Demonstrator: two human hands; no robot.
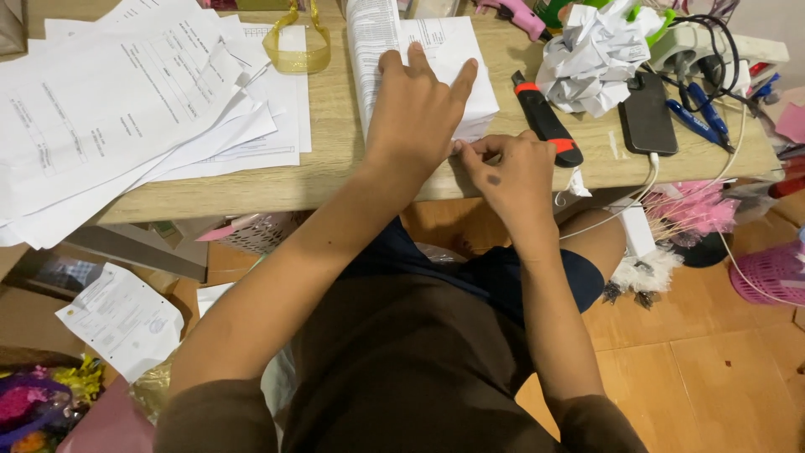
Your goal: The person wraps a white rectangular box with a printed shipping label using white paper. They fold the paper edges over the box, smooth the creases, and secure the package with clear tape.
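Pressing and pinching a white paper-wrapped rectangular parcel [444, 63] at the near edge of the light wooden table [335, 164].

Our left hand [415, 113] lies flat on top, its grip spread wide; our right hand [511, 172] has its grip narrowed on the wrapping's near corner. Just right lies a black-and-orange utility knife [545, 122], then crumpled white paper [591, 59], a black phone [647, 117]; loose printed sheets [126, 109] spread left.
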